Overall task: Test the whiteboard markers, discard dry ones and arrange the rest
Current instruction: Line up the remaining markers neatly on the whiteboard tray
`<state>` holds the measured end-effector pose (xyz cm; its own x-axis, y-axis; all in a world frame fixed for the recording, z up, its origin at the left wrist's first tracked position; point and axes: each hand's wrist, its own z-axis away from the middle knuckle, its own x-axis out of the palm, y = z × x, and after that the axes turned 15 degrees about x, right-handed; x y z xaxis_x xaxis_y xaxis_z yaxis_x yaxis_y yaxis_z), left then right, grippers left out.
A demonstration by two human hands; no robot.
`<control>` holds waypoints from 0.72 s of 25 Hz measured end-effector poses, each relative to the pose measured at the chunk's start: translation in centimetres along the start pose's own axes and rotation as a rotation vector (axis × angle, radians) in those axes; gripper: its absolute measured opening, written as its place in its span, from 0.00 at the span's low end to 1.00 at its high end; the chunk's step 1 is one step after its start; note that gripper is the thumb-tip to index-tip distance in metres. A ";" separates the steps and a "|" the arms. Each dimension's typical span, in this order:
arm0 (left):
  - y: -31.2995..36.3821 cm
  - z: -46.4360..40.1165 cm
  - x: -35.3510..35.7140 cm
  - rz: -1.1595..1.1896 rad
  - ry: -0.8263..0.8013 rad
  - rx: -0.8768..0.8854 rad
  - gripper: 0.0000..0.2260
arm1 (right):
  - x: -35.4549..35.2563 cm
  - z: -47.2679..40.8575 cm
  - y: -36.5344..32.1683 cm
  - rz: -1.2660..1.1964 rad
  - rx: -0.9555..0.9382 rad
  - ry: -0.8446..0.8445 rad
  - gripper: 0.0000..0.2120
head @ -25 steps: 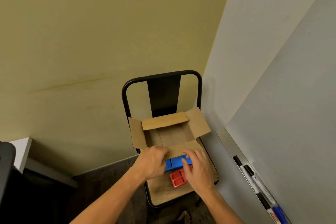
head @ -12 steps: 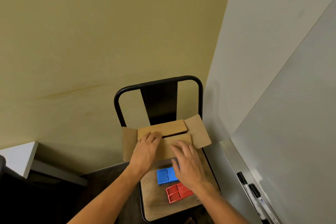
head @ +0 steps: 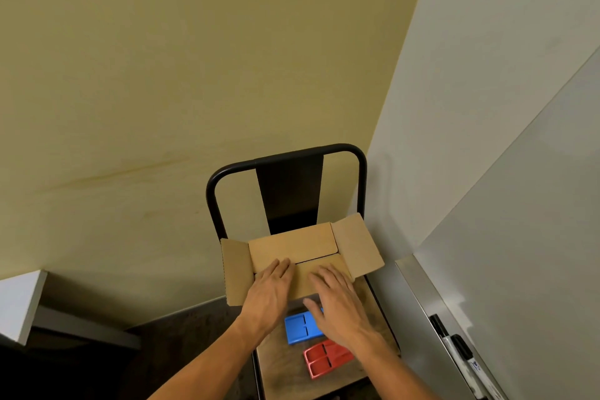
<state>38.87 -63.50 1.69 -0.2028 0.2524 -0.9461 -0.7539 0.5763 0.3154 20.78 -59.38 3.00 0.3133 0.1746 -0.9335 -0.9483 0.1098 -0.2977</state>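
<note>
A: Diff vs half a second back?
B: Small. Both hands slid nearer on the box [head: 293,247]; inner flaps now almost flat. Left hand [head: 269,294] and right hand [head: 337,299] flat, fingers straight, pressing the near flap.
A: Materials?
B: Matte brown cardboard, wooden seat [head: 285,370]. Blue tray [head: 300,330] and red tray [head: 324,359], ribbed plastic, under the right wrist. Markers [head: 461,357] on the ledge, well right of the right hand.
</note>
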 end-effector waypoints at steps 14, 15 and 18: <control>-1.6 3.2 -4.2 0.001 0.418 -0.273 0.25 | -2.6 -2.0 2.3 -0.505 0.536 0.278 0.38; -1.4 3.2 -4.1 0.028 0.426 -0.258 0.24 | -2.7 -2.2 2.1 -0.542 0.532 0.288 0.38; 0.0 3.2 -4.3 0.134 0.516 -0.230 0.22 | -3.1 -2.0 1.5 -0.563 0.493 0.410 0.35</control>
<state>41.72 -62.08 6.01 -0.5408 -0.1335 -0.8305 -0.8053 0.3673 0.4653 18.27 -61.69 5.03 0.5981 -0.3914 -0.6994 -0.4965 0.5040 -0.7067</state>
